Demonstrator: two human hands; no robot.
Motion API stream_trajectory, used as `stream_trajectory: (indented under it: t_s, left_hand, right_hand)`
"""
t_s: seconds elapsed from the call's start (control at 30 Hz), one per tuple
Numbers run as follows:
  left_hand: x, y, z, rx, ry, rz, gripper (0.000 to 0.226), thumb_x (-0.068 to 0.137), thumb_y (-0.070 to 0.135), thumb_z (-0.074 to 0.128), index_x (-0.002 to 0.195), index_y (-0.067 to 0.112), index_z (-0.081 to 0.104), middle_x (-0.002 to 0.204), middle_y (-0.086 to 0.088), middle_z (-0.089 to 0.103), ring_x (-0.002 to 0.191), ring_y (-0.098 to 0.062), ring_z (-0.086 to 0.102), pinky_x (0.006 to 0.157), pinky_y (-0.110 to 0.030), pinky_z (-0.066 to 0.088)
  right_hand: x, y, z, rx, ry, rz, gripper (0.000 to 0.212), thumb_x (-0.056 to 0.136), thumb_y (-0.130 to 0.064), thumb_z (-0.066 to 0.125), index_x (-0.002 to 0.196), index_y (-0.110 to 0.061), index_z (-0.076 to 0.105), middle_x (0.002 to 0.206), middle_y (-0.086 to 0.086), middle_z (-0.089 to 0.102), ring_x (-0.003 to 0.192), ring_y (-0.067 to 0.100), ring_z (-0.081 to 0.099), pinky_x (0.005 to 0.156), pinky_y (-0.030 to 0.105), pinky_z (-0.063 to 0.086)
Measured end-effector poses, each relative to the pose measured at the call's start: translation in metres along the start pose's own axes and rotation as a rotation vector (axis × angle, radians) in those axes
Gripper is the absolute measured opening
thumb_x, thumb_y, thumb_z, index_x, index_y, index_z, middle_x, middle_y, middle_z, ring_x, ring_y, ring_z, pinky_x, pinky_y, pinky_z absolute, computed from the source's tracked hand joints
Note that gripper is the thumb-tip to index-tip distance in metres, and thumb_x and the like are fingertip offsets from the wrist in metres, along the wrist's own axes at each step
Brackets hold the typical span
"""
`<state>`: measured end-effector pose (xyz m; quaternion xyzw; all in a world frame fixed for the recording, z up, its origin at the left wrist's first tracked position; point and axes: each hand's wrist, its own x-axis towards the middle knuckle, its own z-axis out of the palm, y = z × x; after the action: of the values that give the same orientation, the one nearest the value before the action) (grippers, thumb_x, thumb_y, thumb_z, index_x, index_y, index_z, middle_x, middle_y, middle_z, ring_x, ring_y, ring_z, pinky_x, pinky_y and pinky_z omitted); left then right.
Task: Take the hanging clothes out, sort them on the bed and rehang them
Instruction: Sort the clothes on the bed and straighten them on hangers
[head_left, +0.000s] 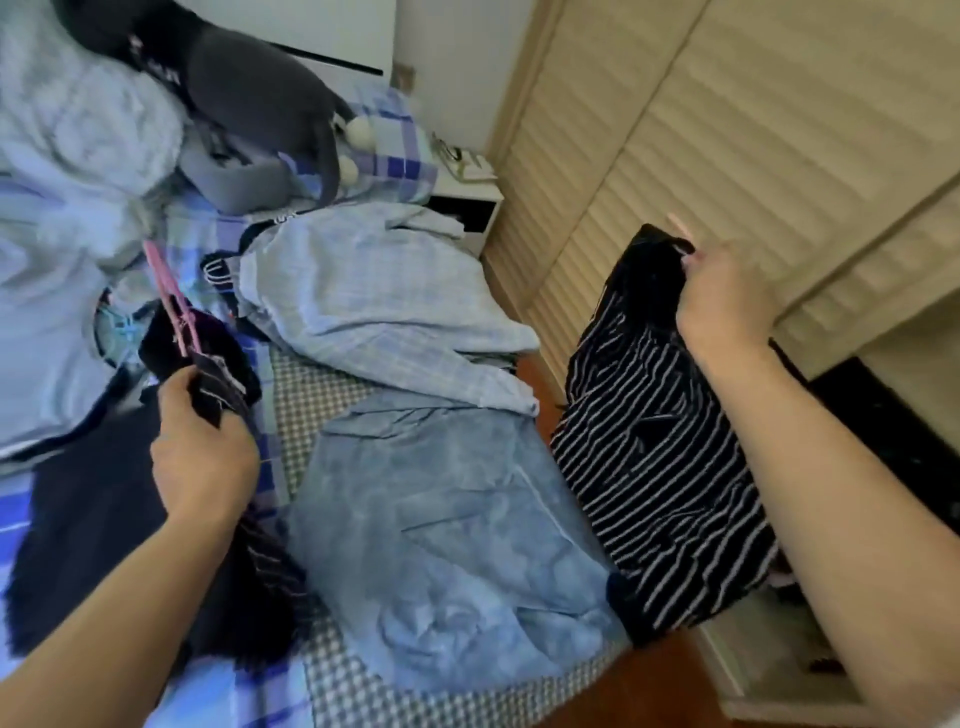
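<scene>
A black garment with white stripes is held up at 3 o'clock, beside the bed edge, by the right hand, whose fingers are pinched on its dark top edge; a pale pink tip, probably a hanger end, shows just above the fingers. At 9 o'clock the left hand is curled round a fold of dark striped cloth, from which a pink hanger sticks up toward 11 o'clock. Whether both hands share one garment cannot be told.

On the bed, a light blue denim piece lies at 6 o'clock, a pale blue checked shirt at the centre, and a dark furry garment at 8 o'clock. The louvred wardrobe door stands at 2 o'clock.

The sorting step appears to be in hand, with several pieces already laid out. The next move is judged to call for the striped garment to be freed from its hanger and laid on a bare part of the bed, clear of the denim.
</scene>
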<state>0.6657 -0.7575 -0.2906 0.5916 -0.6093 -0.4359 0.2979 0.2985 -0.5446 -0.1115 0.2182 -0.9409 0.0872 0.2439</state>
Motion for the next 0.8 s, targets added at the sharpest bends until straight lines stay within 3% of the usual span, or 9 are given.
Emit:
stream_trajectory:
  t_s: [0.13,0.3,0.47,0.57,0.63,0.7,0.8]
  left_hand:
    - [-0.006,-0.015,-0.015,0.023,0.061,-0.036,0.052,0.097,0.014,0.052,0.145,0.030,0.040,0.128,-0.020,0.062,0.113,-0.043,0.057,0.087,-0.046,0.043]
    - [-0.001,-0.045,-0.057,0.009,0.162,-0.050,0.051,0.093,0.015,0.053,0.139,0.036,0.043,0.124,-0.007,0.065,0.104,-0.030,0.060,0.084,-0.034,0.040]
    - [0.004,-0.070,-0.107,0.047,0.210,-0.016,0.050,0.092,0.010,0.055,0.136,0.033,0.049,0.116,0.012,0.062,0.098,-0.008,0.056,0.088,-0.025,0.039]
    - [0.006,-0.091,-0.132,0.070,0.242,-0.025,0.049,0.091,0.010,0.057,0.134,0.033,0.050,0.118,0.011,0.064,0.104,-0.009,0.060,0.089,-0.021,0.041]
    - [0.009,-0.107,-0.145,0.090,0.251,-0.039,0.050,0.091,0.009,0.058,0.135,0.032,0.051,0.121,0.010,0.063,0.106,-0.010,0.060,0.085,-0.012,0.040]
    - [0.012,-0.119,-0.152,0.104,0.256,-0.081,0.050,0.092,0.011,0.058,0.135,0.034,0.050,0.123,0.010,0.062,0.107,-0.010,0.060,0.089,-0.018,0.044]
    - [0.019,-0.131,-0.152,0.082,0.260,-0.123,0.050,0.091,0.012,0.058,0.135,0.035,0.050,0.123,0.009,0.064,0.107,-0.013,0.063,0.098,-0.036,0.050]
  right_hand:
    - [-0.043,-0.016,0.041,-0.042,-0.075,-0.211,0.020,0.103,-0.016,0.044,0.098,-0.006,0.061,0.103,0.016,0.057,0.086,0.038,0.058,0.067,0.042,0.044]
    - [-0.136,-0.062,0.129,0.011,-0.306,-0.323,0.008,0.095,-0.009,0.054,0.098,-0.006,0.060,0.111,0.015,0.051,0.084,0.040,0.060,0.065,0.046,0.049]
    - [-0.262,-0.168,0.187,0.036,-0.572,-0.433,0.018,0.092,-0.009,0.057,0.109,-0.009,0.062,0.120,0.010,0.050,0.092,0.031,0.061,0.061,0.042,0.053]
    - [-0.326,-0.225,0.211,0.029,-0.698,-0.517,0.016,0.083,-0.007,0.066,0.099,-0.006,0.069,0.106,0.013,0.058,0.084,0.033,0.061,0.049,0.038,0.051]
    - [-0.350,-0.250,0.220,0.043,-0.726,-0.516,0.020,0.085,-0.005,0.062,0.104,-0.005,0.068,0.107,0.013,0.058,0.098,0.037,0.057,0.054,0.041,0.053]
    - [-0.362,-0.274,0.215,0.103,-0.754,-0.559,0.026,0.087,-0.007,0.062,0.112,-0.008,0.062,0.114,0.009,0.056,0.113,0.037,0.048,0.064,0.043,0.055]
    - [-0.380,-0.314,0.213,0.177,-0.708,-0.627,0.018,0.084,-0.013,0.064,0.102,-0.012,0.064,0.103,0.007,0.059,0.105,0.036,0.050,0.058,0.041,0.050]
